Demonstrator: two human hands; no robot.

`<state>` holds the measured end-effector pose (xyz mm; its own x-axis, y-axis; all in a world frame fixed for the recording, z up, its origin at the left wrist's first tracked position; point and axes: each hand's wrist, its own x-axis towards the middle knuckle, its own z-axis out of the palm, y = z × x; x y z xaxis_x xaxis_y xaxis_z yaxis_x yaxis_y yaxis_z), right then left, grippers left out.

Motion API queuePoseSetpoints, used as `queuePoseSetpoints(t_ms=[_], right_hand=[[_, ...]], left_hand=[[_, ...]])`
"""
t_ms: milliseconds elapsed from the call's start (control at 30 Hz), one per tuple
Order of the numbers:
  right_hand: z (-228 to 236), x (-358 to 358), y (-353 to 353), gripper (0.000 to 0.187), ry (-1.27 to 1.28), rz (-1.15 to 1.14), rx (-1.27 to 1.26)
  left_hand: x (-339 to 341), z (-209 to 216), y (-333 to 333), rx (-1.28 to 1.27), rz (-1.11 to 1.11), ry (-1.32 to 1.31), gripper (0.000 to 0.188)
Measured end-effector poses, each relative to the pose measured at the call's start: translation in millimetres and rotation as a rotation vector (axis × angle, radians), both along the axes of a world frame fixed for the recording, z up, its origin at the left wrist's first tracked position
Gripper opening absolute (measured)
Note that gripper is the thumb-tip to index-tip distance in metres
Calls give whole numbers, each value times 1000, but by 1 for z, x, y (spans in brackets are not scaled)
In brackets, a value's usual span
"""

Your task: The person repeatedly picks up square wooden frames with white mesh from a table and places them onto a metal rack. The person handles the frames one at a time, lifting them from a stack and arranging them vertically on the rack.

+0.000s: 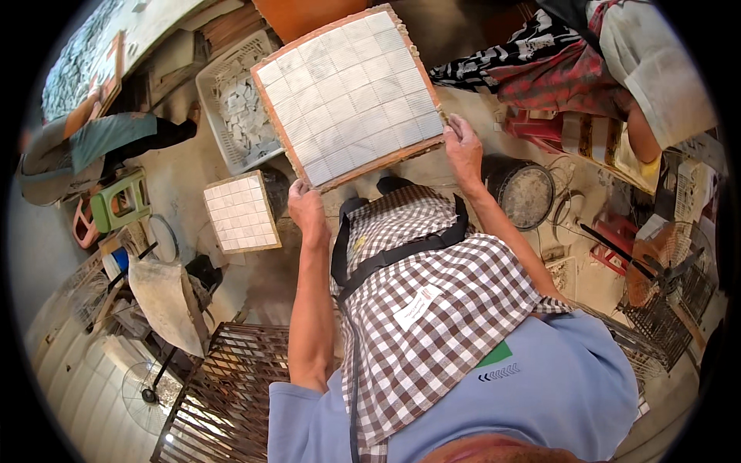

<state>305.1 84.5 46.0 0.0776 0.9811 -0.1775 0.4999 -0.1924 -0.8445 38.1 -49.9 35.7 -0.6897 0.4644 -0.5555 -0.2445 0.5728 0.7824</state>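
Note:
Out in front of my body I hold a square board [351, 96] with a reddish-brown border, its face covered by rows of pale, ribbed square tiles. My left hand [306, 207] is closed on its near left corner, while my right hand [463, 150] grips the right edge near the closer corner. Fingers under the board are partly hidden. A smaller board [242, 214] with similar pale squares lies lower, to the left of my left hand. Beyond it, a white plastic crate [210, 116] holds loose pale tile pieces.
A dark round bucket [526, 197] stands right of my right forearm. At left are a green stool [121, 202] and another person [85, 150] holding a board. Someone in a red plaid garment [559, 77] is at the upper right. A slatted metal rack [231, 393] stands near my left elbow.

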Motion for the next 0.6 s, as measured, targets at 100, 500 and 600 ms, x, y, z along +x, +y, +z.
queuePoseSetpoints(t_ms=[100, 500, 600], right_hand=[[2, 2, 3, 41, -5, -33, 20], [10, 28, 77, 50, 325, 51, -465], [15, 14, 81, 55, 444, 80, -487]], left_hand=[[1, 0, 7, -12, 27, -17, 50], [-40, 17, 20, -48, 90, -392, 29], [-33, 17, 32, 44, 64, -436, 41]])
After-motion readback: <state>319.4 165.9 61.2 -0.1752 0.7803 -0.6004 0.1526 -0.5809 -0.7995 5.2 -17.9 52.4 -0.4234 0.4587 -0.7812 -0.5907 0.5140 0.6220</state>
